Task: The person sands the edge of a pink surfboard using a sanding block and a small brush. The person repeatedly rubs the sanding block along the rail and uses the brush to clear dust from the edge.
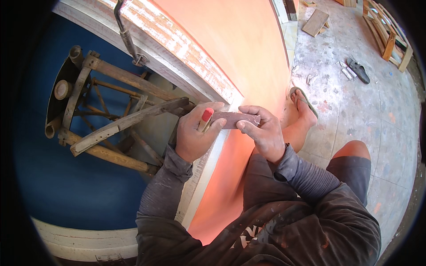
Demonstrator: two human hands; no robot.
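Observation:
A brown folded strip, which looks like sandpaper [234,120], stretches between my two hands over the white window frame. My left hand [195,135] is closed, pinching the strip's left end under the thumb. A wooden stick with a red tip [207,116] also pokes up from that hand; the rest of it is hidden by the fingers. At the other end, my right hand [266,133] is closed on the strip between thumb and fingers. Its frayed right edge shows beside the fingertips. Below both hands runs the white frame [213,155], with patchy, worn paint.
Left of the frame, a wooden and bamboo ladder-like stand [111,128] is near a blue wall [57,190]. A metal window latch [128,42] hangs above. An orange wall [239,48] flanks my legs. On the tiled floor lie a dark shoe [358,71] and wooden pieces [315,23].

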